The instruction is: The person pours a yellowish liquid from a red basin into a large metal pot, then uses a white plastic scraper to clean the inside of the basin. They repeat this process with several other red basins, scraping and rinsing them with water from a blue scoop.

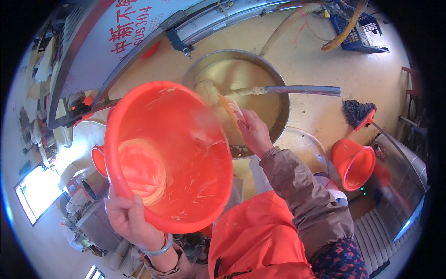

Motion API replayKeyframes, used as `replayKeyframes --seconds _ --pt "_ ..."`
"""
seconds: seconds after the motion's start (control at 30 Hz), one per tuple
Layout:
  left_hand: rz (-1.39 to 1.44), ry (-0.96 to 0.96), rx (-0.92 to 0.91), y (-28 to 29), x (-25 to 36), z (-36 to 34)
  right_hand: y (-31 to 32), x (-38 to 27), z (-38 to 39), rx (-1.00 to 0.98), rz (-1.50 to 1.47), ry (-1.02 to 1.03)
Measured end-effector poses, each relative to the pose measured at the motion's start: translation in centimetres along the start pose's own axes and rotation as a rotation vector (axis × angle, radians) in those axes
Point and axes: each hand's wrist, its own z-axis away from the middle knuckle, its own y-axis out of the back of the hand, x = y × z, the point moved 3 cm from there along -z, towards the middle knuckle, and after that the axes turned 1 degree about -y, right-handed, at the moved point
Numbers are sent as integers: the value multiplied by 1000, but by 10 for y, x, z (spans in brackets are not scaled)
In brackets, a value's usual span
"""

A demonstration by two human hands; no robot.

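A large red bucket [181, 139], tilted toward me with pale batter smeared inside, is gripped at its near rim by my left hand [130, 216]. My right hand [254, 132] holds a flat orange scraper [228, 108] beside that bucket, over a big metal pot [282, 118] of pale yellow batter [246, 72]. A long rod [306, 89], coated with batter at one end, lies across the pot. The scraper's tip is near that coated end.
A smaller red bucket [346, 158] and a broom [360, 114] are on the right. A blue plastic crate [348, 32] is at the top right. A large board with red print [88, 69] stands upper left. Equipment [93, 223] crowds the lower left.
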Motion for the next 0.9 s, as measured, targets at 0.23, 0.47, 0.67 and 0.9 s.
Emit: replayKeyframes --seconds 0.23,0.47,0.67,0.9 --pt "-9 44 31 10 -3 -1 -1 25 9 -116 270 -93" --pt "-67 43 36 16 -3 -2 5 -2 9 -105 268 -115" --pt "-2 46 63 18 -6 -2 10 -59 12 -83 -14 28" --pt "-110 29 94 14 -1 -2 -148 -74 36 -608 -1124 -963"
